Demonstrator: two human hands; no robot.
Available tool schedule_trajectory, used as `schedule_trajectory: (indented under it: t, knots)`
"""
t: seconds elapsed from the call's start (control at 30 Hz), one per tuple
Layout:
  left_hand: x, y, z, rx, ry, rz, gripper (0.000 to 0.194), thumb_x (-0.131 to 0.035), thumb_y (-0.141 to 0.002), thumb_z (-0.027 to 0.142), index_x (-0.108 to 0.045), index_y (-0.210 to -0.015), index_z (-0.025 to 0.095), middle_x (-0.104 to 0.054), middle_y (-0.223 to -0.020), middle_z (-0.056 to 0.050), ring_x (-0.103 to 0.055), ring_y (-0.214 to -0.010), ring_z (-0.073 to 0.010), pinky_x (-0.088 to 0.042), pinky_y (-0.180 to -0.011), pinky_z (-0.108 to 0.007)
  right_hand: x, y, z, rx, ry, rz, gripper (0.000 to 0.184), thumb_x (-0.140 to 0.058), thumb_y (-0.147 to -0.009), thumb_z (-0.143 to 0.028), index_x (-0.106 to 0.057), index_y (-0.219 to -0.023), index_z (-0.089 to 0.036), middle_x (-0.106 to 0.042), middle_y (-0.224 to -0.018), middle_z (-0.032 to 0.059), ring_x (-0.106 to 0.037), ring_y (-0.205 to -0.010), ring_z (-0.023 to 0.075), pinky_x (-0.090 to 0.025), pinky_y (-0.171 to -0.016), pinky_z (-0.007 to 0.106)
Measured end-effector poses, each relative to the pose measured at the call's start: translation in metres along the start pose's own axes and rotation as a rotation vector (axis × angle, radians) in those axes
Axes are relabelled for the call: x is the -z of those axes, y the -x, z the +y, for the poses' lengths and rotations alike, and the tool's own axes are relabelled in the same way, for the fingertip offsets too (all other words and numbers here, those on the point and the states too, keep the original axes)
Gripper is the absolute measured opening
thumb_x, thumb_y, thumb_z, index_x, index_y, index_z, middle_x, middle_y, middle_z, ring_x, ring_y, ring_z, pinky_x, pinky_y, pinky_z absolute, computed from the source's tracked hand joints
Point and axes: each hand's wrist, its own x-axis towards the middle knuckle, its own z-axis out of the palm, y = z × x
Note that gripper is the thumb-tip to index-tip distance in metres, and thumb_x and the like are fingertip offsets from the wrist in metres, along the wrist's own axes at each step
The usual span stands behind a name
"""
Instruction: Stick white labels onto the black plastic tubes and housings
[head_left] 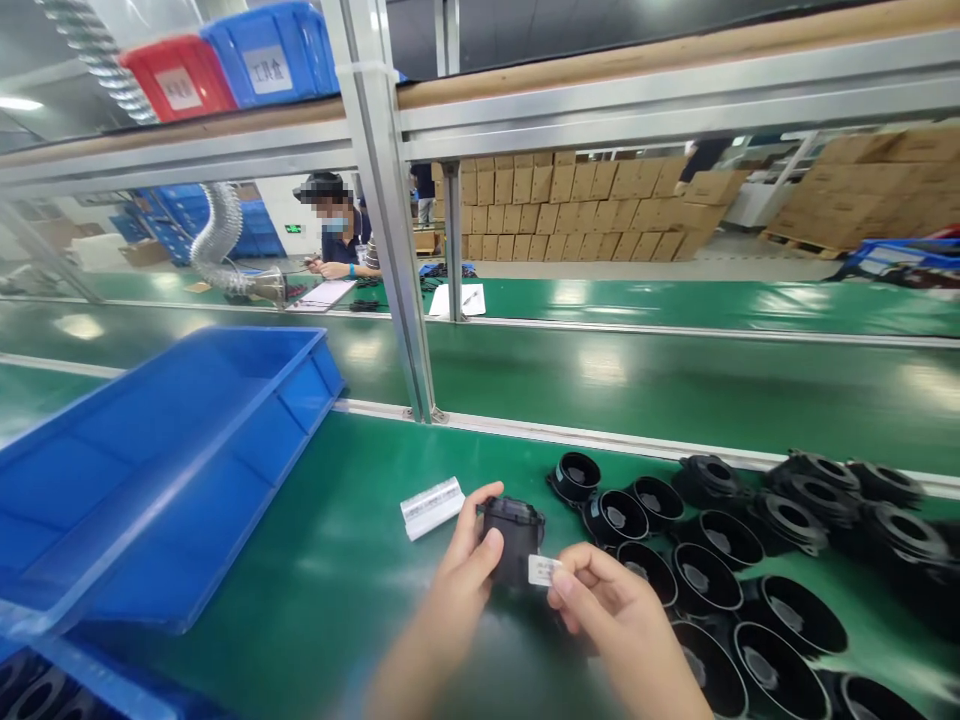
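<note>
Head view, lower centre of the frame: a small black plastic housing with a wider rim at its top [512,545] is gripped by the left hand [469,565], thumb laid on the near face and index finger reaching along the upper left edge. Coming in from the lower right, the right hand [600,590] pinches a small white rectangular label with dark print [542,570] by its right end, between thumb and fingertips.

The relation that matters is between label and housing. The label's long axis runs roughly sideways across the frame, and its free left end points toward the left hand, overlapping the lower right part of the housing's near face. Whether it touches that face or hangs just in front of it, I cannot tell. The housing's rim faces the top of the frame, so its plain side is turned to the camera. For the label the right hand is the nearer; for the housing's left side, the left.

Just beyond the left fingertips, a white printed strip [433,508] lies slanted on the green work surface [330,560]. Black round ring-shaped parts [705,575] crowd the lower right of the frame, near the right hand.
</note>
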Motion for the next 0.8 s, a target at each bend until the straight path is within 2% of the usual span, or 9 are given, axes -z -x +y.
schedule_trajectory:
  t: [0.13, 0.33, 0.47, 0.8]
  knots:
    - [-0.003, 0.001, 0.000, 0.005, 0.028, 0.016, 0.054, -0.062, -0.091, 0.042, -0.040, -0.137, 0.025, -0.057, -0.125, -0.008, -0.057, -0.112, -0.0254, -0.041, -0.094, -0.035, -0.005, 0.000, 0.003, 0.037, -0.030, 0.019, 0.038, -0.070, -0.084, -0.051, -0.061, -0.069, -0.018, -0.055, -0.062, -0.0001, -0.043, -0.053, 0.0117, -0.036, -0.050, 0.020]
    - [0.001, 0.001, -0.009, -0.025, -0.038, 0.015, 0.051, -0.056, -0.094, 0.041, -0.035, -0.139, 0.027, -0.054, -0.129, -0.008, -0.056, -0.111, -0.0248, -0.042, -0.096, -0.037, -0.012, 0.002, 0.015, 0.049, -0.037, 0.113, 0.033, -0.069, -0.087, -0.046, -0.061, -0.069, -0.019, -0.056, -0.063, -0.0001, -0.048, -0.055, 0.0135, -0.043, -0.054, 0.021]
    - [0.004, 0.000, -0.010, -0.031, -0.089, 0.012, 0.049, -0.053, -0.097, 0.040, -0.033, -0.140, 0.028, -0.052, -0.132, -0.008, -0.055, -0.114, -0.0241, -0.039, -0.100, -0.038, -0.012, 0.004, 0.019, 0.030, -0.005, 0.108, 0.033, -0.068, -0.087, -0.046, -0.061, -0.071, -0.019, -0.059, -0.067, 0.0009, -0.053, -0.062, 0.0155, -0.044, -0.057, 0.021]
    - [0.004, 0.003, -0.008, -0.029, -0.134, 0.019, 0.051, -0.053, -0.097, 0.041, -0.033, -0.142, 0.029, -0.052, -0.132, -0.008, -0.056, -0.111, -0.0246, -0.042, -0.094, -0.036, -0.012, 0.005, 0.021, -0.014, 0.014, 0.098, 0.034, -0.066, -0.089, -0.049, -0.061, -0.074, -0.020, -0.058, -0.070, 0.0018, -0.051, -0.062, 0.0160, -0.043, -0.055, 0.022]
